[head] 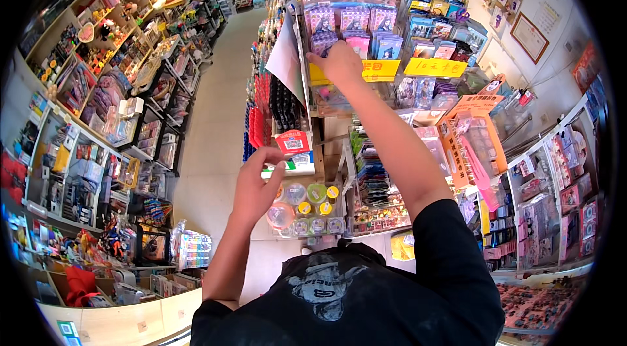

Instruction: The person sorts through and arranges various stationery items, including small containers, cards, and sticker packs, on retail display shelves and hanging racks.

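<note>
My right hand [342, 62] reaches to the lowest row of a tiered display of small card packs. Its fingers are at the purple packs [323, 45] on the left, beside a pink pack [358, 44]; whether they grip one is hidden by the hand. Part of the yellow handwritten sign [381, 70] below is covered by my wrist. My left hand [258, 180] hovers with bent, parted fingers and nothing seen in it. Close to it are a red card with a printed code [292, 143] and round lidded tubs [296, 194].
Left of the display, pens and hanging strands [284, 106] fill a rack beside a curled paper sheet [286, 59]. An orange cardboard box [453, 150] with a pink item stands to the right. Crowded toy shelves [112, 52] line the aisle floor [210, 101].
</note>
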A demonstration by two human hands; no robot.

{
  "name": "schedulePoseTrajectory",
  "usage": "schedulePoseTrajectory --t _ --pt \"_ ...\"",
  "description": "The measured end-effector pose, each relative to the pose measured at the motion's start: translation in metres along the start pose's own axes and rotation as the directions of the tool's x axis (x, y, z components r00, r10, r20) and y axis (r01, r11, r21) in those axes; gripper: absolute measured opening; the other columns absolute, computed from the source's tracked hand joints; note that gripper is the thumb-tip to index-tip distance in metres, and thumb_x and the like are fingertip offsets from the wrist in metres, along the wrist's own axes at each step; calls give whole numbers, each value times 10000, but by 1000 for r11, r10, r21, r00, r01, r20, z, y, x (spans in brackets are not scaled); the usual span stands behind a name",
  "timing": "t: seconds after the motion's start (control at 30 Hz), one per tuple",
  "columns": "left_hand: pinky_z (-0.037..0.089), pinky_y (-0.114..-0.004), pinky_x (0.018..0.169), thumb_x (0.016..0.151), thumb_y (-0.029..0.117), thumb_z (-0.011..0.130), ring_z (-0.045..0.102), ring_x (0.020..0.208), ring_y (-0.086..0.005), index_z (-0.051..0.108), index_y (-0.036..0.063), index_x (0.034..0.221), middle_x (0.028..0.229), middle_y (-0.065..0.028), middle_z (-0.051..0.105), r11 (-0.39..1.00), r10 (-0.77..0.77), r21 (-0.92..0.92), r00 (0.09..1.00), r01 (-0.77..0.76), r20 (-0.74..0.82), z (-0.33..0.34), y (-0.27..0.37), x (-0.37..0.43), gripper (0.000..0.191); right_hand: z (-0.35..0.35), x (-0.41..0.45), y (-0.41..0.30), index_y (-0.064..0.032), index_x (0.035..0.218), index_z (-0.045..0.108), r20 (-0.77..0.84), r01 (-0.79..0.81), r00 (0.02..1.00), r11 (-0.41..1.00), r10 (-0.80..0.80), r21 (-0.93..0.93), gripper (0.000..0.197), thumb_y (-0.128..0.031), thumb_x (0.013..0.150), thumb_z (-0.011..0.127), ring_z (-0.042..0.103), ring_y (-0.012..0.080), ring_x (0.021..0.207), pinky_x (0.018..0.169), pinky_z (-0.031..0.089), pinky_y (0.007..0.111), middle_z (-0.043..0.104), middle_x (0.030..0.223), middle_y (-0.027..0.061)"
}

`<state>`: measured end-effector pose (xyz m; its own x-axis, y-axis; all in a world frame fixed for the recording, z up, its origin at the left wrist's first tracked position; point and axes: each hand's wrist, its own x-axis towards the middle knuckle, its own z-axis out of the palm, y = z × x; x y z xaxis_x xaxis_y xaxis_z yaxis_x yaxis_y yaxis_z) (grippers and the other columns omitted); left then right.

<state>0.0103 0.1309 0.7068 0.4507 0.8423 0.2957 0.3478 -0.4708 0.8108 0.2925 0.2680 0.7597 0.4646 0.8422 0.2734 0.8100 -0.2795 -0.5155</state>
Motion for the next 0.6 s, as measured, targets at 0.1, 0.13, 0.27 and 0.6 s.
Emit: schedulePoseTrajectory --t 0.1,0.13,0.27,0.6 --pt "478 -400 978 866 128 703 596 1136 -335 522 -11 1273 1264 -200 583 1000 23 10 981 -22 -192 27 -3 21 467 9 1 -3 65 1152 580 -56 -56 997 998 58 29 767 -561 761 791 708 374 993 850 569 453 714 1067 222" --pt "478 -400 978 866 128 703 596 1136 -335 522 -11 1273 1264 -200 583 1000 19 8 982 -18 -189 33 -8 29 467 11 0 -7 65 1152 580 -52 -60 997 998 61 27 767 -561 761 791 708 374 993 850 569 453 714 1067 222" --pt "360 -467 1120 818 174 752 443 1315 -431 322 -81 1432 1426 -291 427 967 158 237 949 -93 -274 50 -44 56 792 20 4 -16 70 1145 607 -82 -198 975 977 205 83 767 -547 738 809 692 398 1032 875 556 461 703 1089 262" --pt "330 -495 1134 805 188 769 404 1346 -466 279 -101 1456 1441 -320 408 978 121 190 976 -86 -182 62 -81 55 865 34 11 -12 6 1027 728 -107 -238 964 969 245 71 612 -508 712 835 715 355 991 864 571 435 732 1063 197"
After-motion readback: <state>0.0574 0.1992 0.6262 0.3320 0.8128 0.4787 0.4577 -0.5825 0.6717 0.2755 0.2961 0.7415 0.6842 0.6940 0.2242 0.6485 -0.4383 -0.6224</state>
